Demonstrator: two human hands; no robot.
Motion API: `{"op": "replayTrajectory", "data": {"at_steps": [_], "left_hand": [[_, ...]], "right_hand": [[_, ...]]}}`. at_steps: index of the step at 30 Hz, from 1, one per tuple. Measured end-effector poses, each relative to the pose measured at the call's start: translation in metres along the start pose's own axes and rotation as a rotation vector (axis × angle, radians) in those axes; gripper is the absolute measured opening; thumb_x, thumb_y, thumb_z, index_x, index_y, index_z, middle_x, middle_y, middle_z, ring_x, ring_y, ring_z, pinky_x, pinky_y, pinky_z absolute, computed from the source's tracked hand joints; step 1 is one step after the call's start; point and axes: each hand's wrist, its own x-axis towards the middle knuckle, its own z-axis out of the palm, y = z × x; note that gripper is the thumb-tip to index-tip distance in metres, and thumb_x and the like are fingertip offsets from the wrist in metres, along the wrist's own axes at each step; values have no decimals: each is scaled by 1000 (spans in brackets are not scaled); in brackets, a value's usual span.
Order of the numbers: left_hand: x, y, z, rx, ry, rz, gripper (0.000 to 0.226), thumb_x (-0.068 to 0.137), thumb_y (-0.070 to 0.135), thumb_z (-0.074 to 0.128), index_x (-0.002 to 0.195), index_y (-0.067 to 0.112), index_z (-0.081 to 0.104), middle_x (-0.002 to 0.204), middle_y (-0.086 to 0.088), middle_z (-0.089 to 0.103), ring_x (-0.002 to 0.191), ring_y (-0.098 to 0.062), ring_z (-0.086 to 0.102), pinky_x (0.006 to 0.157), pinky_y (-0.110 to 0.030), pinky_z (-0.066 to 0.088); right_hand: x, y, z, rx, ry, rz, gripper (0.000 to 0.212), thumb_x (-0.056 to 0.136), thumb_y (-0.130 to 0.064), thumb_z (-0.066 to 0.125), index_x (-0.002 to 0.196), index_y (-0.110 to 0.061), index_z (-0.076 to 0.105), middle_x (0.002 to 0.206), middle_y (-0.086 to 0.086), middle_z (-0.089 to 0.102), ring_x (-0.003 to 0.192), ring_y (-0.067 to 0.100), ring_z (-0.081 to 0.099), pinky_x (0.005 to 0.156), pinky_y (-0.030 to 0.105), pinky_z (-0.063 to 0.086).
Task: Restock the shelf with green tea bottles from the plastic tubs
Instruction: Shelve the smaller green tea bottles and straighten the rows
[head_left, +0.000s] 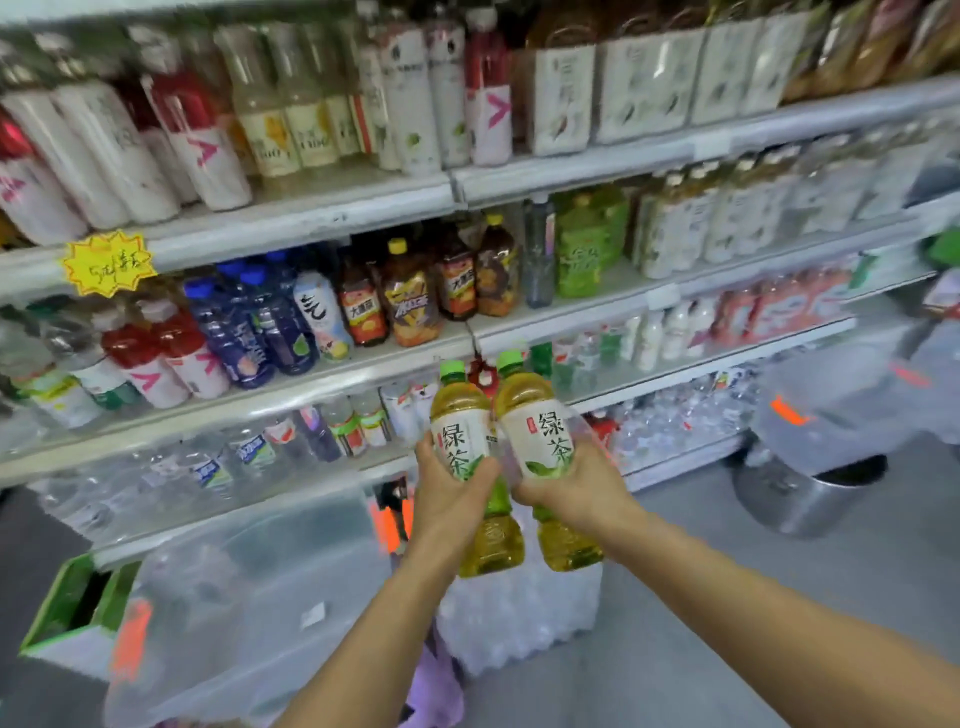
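- A tall shelving unit (322, 215) fills the view, every tier crowded with drinks. The tiers look packed, so pushing new stock in could shove front bottles off an edge.
- A clear plastic tub (270, 587) with orange latches sits on the floor at lower left, close to the base of the shelves. A step forward without looking could catch a foot on it.
- A shrink-wrapped pack of water (519, 618) lies on the floor directly under the arms. A dropped bottle would land on it and bounce away.
- A cluster of green-labelled bottles (579, 254) stands on the middle tier, up and to the right of the hands, with dark tea bottles (415, 301) to its left. This looks like the likely slot; the gap beside it is narrow, so neighbours could topple.
- Two green tea bottles are held upright in mid-air before the lower tiers: the left bottle (460, 415) and the right bottle (537, 415), shoulders touching. Knocking together during the lift could loosen either one.
- The left hand (447, 499) is wrapped around the left bottle's middle; the right hand (582, 493) is wrapped around the right bottle's middle. With both hands full, neither can steady the shelf stock.
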Motion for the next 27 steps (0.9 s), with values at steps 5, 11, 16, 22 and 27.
{"op": "replayTrajectory", "data": {"at_steps": [5, 11, 16, 22, 27], "left_hand": [[-37, 73, 102, -13, -109, 152, 74, 81, 27, 72, 142, 24, 31, 116, 0, 62, 96, -17, 63, 85, -39, 54], [-37, 141, 199, -64, -259, 324, 66, 85, 22, 72, 136, 29, 31, 118, 1, 62, 103, -14, 64, 89, -40, 56], [-22, 193, 280, -115, -312, 419, 74, 80, 32, 80, 137, 28, 33, 113, 14, 59, 103, -4, 60, 88, -28, 50], [36, 246, 381, -99, -345, 484, 79, 82, 41, 77, 143, 28, 30, 127, 7, 58, 112, -10, 59, 91, -25, 50], [100, 295, 453, -123, -332, 498, 66, 83, 45, 74, 135, 38, 32, 115, 14, 58, 104, -6, 57, 83, -24, 46]], "right_hand": [[-25, 2, -129, 35, 172, -66, 62, 50, -48, 84, 102, -20, 62, 83, -4, 73, 76, 10, 71, 66, 36, 60], [-32, 0, -246, 119, 389, -111, 74, 53, -50, 85, 111, -19, 51, 96, -3, 69, 87, 13, 67, 80, 38, 57], [0, 7, -329, 124, 534, -172, 65, 64, -39, 87, 111, -20, 45, 96, -3, 65, 89, 13, 64, 79, 36, 54], [81, 1, -431, 107, 604, -240, 65, 67, -34, 87, 113, -18, 45, 102, -3, 65, 91, 11, 63, 81, 32, 53], [155, -16, -505, 116, 657, -272, 58, 71, -30, 86, 112, -22, 46, 96, -9, 63, 87, 6, 62, 72, 25, 52]]}}
